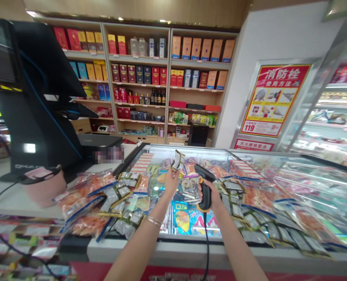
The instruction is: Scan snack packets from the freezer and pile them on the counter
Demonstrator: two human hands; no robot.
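My left hand (171,182) grips a small silver-and-green snack packet (178,160), raised over the glass top of a freezer case (166,239). Wrapped in my right hand (213,195) is a black-and-yellow barcode scanner (206,192); its head points toward the packet and its cable hangs down. On the left part of the glass lies a heap of clear packets with orange contents (87,187) and silver-green packets (116,196). A second heap of silver-green packets (278,232) and orange packets (259,199) spreads to the right of my right hand. Colourful packages (181,218) show beneath the glass.
At left, a black checkout terminal (38,117) stands on a white counter (3,197), with a pink container (44,187) before it. Shelves of boxes and bottles (138,74) line the back wall. A red fire-hydrant sign (275,101) and a chilled display (334,113) are at right.
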